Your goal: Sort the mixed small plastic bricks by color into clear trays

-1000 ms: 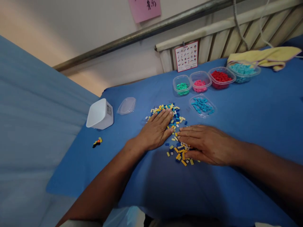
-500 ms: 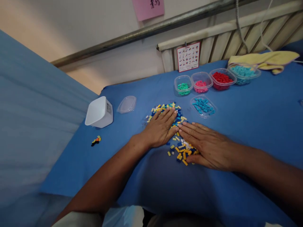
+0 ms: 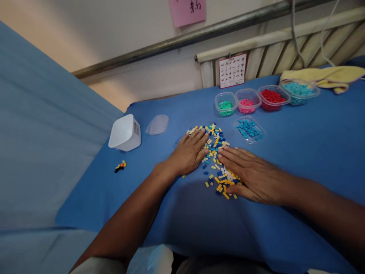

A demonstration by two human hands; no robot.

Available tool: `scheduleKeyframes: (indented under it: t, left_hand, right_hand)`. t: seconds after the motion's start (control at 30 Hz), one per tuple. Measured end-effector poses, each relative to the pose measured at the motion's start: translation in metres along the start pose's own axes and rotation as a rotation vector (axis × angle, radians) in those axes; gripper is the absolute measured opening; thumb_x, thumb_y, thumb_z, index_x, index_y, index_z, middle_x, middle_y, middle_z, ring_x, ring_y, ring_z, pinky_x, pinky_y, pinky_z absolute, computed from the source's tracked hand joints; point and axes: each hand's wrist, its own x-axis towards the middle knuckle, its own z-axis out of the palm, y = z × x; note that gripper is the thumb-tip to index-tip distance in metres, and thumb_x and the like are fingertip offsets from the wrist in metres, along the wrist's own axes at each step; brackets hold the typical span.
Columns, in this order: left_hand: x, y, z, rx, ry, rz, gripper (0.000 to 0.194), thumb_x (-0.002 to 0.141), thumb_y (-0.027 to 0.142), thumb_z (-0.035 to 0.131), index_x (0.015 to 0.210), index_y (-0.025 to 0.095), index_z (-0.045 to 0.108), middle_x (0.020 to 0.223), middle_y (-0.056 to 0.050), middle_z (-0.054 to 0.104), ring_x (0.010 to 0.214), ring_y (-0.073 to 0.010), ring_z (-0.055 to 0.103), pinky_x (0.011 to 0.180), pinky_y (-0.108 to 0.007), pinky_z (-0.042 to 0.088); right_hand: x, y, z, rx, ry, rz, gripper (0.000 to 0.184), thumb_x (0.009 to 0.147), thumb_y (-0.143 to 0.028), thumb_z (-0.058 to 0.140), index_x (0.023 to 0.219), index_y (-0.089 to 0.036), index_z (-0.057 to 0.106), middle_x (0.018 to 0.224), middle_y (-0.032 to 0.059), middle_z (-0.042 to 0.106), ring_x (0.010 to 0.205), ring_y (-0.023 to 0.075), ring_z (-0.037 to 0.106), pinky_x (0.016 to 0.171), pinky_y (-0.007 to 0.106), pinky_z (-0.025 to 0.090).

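Small toy bricks (image 3: 218,139) in yellow, blue, white and teal lie in a loose pile on the blue-covered table. My left hand (image 3: 188,150) rests flat on the pile's left side, fingers stretched out, hiding the bricks under it. On the right side, my right hand (image 3: 251,173) lies palm down with its fingers extended over the bricks. A yellow and orange cluster of bricks (image 3: 224,186) shows beside its thumb. The two hands are apart, with bricks showing between them.
Clear tubs hold green bricks (image 3: 226,107), pink bricks (image 3: 246,105), red bricks (image 3: 272,96) and light-blue bricks (image 3: 298,89). Blue pieces (image 3: 249,130) lie in a shallow lid. To the left are a white box (image 3: 125,133), a clear lid (image 3: 158,125) and a few joined bricks (image 3: 120,166). A yellow cloth (image 3: 327,78) lies at the back.
My left hand has slid left, away from the right hand, after the two nearly met at the fingertips. More bricks show between them. The view has shifted slightly.
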Motion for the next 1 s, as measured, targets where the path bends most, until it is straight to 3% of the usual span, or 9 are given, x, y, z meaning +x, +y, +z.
scheduleKeyframes:
  t: [0.23,0.4,0.5,0.67,0.83,1.0]
  left_hand:
    - [-0.007,-0.002,0.002,-0.034,0.001,0.012,0.077,0.12,0.06,0.021,0.181,0.014,0.031,0.192,-0.015,0.017,0.18,-0.0313,0.015,0.145,-0.059,0.018]
    - [0.008,0.004,0.009,-0.063,0.079,-0.012,0.077,0.12,0.062,0.018,0.18,0.016,0.033,0.191,-0.015,0.02,0.18,-0.0283,0.015,0.146,-0.057,0.015]
    - [0.012,0.01,0.002,-0.103,0.117,-0.04,0.079,0.12,0.065,0.016,0.181,0.017,0.032,0.191,-0.014,0.02,0.18,-0.0281,0.017,0.147,-0.058,0.013]
    - [-0.017,0.005,-0.01,-0.163,0.161,-0.078,0.083,0.118,0.07,0.012,0.181,0.02,0.032,0.192,-0.012,0.018,0.18,-0.027,0.016,0.147,-0.059,0.013]
    - [-0.046,0.007,0.012,-0.085,0.105,-0.042,0.092,0.114,0.079,0.02,0.182,0.018,0.031,0.191,-0.019,0.015,0.18,-0.0358,0.013,0.145,-0.065,0.017]
    - [-0.013,0.024,0.028,-0.05,0.165,0.011,0.086,0.115,0.077,0.029,0.182,0.023,0.031,0.192,-0.017,0.013,0.18,-0.0362,0.015,0.144,-0.065,0.02]
  right_hand:
    - [-0.002,-0.007,0.001,0.027,-0.01,-0.047,0.1,0.11,-0.075,0.058,0.185,-0.016,0.027,0.185,0.0216,0.036,0.174,0.0365,0.033,0.14,0.06,0.035]
    - [0.002,-0.012,0.005,0.039,0.013,-0.07,0.104,0.109,-0.075,0.061,0.186,-0.018,0.022,0.186,0.0217,0.035,0.174,0.0381,0.034,0.14,0.062,0.033]
    - [0.003,-0.013,0.004,0.023,0.026,-0.07,0.101,0.11,-0.074,0.059,0.185,-0.016,0.025,0.185,0.0228,0.036,0.173,0.0394,0.036,0.139,0.064,0.034]
    - [0.002,-0.005,-0.005,0.0,0.029,0.024,0.088,0.116,-0.066,0.051,0.182,-0.013,0.032,0.185,0.0232,0.037,0.173,0.0395,0.035,0.137,0.066,0.038]
    - [0.005,0.001,0.0,0.029,0.005,0.063,0.088,0.115,-0.064,0.055,0.183,-0.013,0.032,0.184,0.0235,0.039,0.172,0.0403,0.036,0.136,0.066,0.041]
    - [0.005,0.001,0.001,0.057,-0.003,0.021,0.087,0.115,-0.061,0.056,0.184,-0.016,0.028,0.184,0.0232,0.038,0.172,0.04,0.038,0.135,0.068,0.042]
